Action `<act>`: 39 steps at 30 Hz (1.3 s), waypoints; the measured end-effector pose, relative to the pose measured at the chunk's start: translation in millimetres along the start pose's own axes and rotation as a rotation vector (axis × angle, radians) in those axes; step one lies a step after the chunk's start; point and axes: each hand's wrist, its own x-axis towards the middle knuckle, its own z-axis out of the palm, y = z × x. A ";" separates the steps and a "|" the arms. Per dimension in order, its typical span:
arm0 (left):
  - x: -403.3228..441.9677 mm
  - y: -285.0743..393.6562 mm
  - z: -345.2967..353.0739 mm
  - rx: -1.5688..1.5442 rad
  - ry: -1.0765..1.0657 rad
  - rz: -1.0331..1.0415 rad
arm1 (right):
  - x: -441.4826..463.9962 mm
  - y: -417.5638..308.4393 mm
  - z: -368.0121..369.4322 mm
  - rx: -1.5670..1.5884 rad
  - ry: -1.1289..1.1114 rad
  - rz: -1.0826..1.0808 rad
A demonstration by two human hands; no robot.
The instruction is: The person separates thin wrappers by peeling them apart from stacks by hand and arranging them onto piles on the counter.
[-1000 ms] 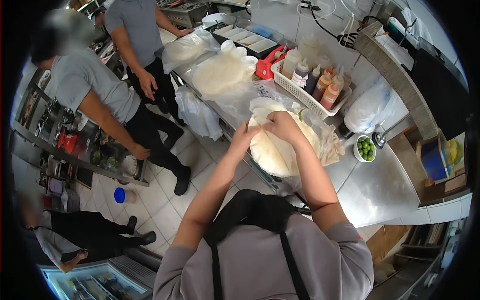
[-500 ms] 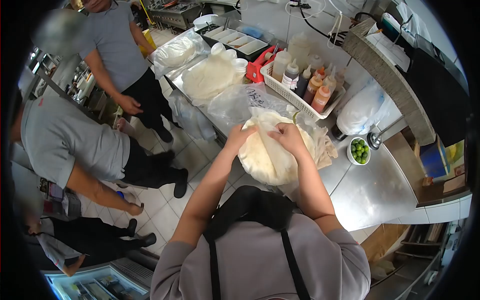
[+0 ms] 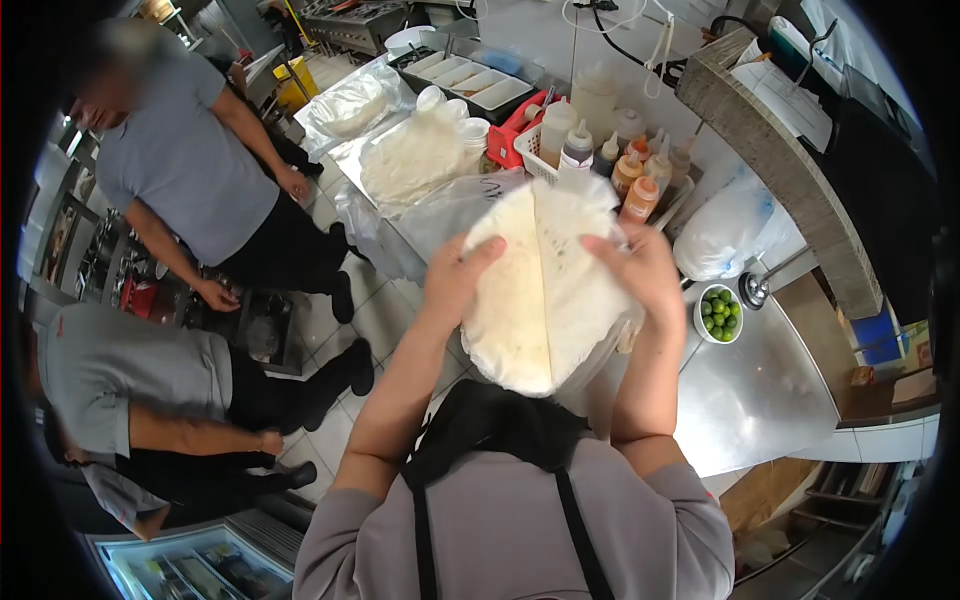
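Flatbread (image 3: 510, 290), head view: one large pale round, thin, held up in front of the wearer's chest above the near edge of the counter (image 3: 760, 395), with a lengthwise line down its middle; fold or overlapping edge, cannot tell. Left hand (image 3: 458, 275): pinching the flatbread at its left edge, thumb flat on the upper face, fingers hidden behind. Right hand (image 3: 645, 270): pinching the opposite edge likewise, thumb on the face, fingers mostly out of sight. Clear plastic bag (image 3: 450, 210), dark writing, beyond the left hand. Pale thin sheets (image 3: 410, 165), piled, farther along, beside white cups (image 3: 472, 130). White basket (image 3: 533, 150), partly covered by the flatbread, holding squeeze bottles (image 3: 640, 198). White bowl (image 3: 701, 325) of green limes (image 3: 720, 312), right of the right hand. Co-workers, grey shirts (image 3: 215, 140), at left, well apart.
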 end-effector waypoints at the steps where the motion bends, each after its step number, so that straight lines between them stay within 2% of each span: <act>1: 1.4 9.0 -1.7 -0.087 0.011 0.021 | 1.6 -10.8 -5.3 0.061 0.051 0.025; 4: 19.5 30.6 -16.1 -0.330 0.011 0.096 | 16.6 -36.3 -7.1 0.214 0.234 -0.034; 6: 34.6 27.2 -34.2 -0.464 -0.010 0.116 | 32.6 -53.9 5.0 0.079 0.310 -0.142; 9: 52.8 -13.9 -71.8 -0.376 -0.084 0.056 | 64.9 -72.7 33.5 -0.268 0.332 -0.395; 13: 71.7 -69.9 -117.7 -0.167 -0.115 -0.093 | 103.5 -42.8 88.3 -0.490 0.116 -0.397; 15: 87.7 -88.3 -134.4 -0.065 -0.093 -0.132 | 108.4 -12.6 116.8 -0.515 0.019 -0.278; 16: 95.5 -86.1 -136.1 0.003 -0.090 -0.078 | 107.5 0.0 128.9 -0.526 -0.028 -0.218; 18: 118.8 -80.6 -136.6 0.137 -0.086 0.028 | 103.2 18.4 147.0 -0.520 -0.058 -0.204; 21: 148.7 -93.5 -144.9 0.374 -0.118 -0.161 | 102.3 29.1 138.5 -0.363 -0.173 -0.077; 22: 152.4 -100.1 -146.4 0.331 -0.142 -0.171 | 100.8 23.4 128.7 -0.283 -0.219 -0.021; 23: 154.9 -107.5 -147.8 0.289 -0.165 -0.181 | 100.5 14.2 113.1 -0.280 -0.170 0.023; 25: 149.9 -116.2 -143.1 0.244 -0.166 -0.228 | 111.9 0.3 75.6 -0.235 0.096 -0.034; 26: 145.2 -110.3 -140.9 0.249 -0.140 -0.254 | 117.8 -9.4 65.8 -0.328 0.174 -0.184; 27: 142.0 -105.3 -139.2 0.255 -0.113 -0.276 | 121.4 -28.0 64.2 -0.307 0.244 -0.214; 30: 139.8 -101.8 -137.6 0.312 -0.080 -0.348 | 133.9 -69.4 65.8 -0.647 0.259 -0.505; 33: 135.5 -100.9 -133.5 0.307 -0.068 -0.268 | 142.6 -66.3 95.3 -0.878 0.081 -0.706; 35: 131.2 -101.1 -129.3 0.262 -0.065 -0.215 | 139.6 -40.9 136.8 -0.954 -0.097 -0.681; 37: 125.2 -104.3 -129.6 0.225 -0.071 -0.197 | 130.2 8.0 176.3 -1.052 -0.299 -0.521; 39: 124.3 -103.4 -130.1 0.189 -0.081 -0.202 | 117.5 43.1 192.3 -0.929 -0.409 -0.284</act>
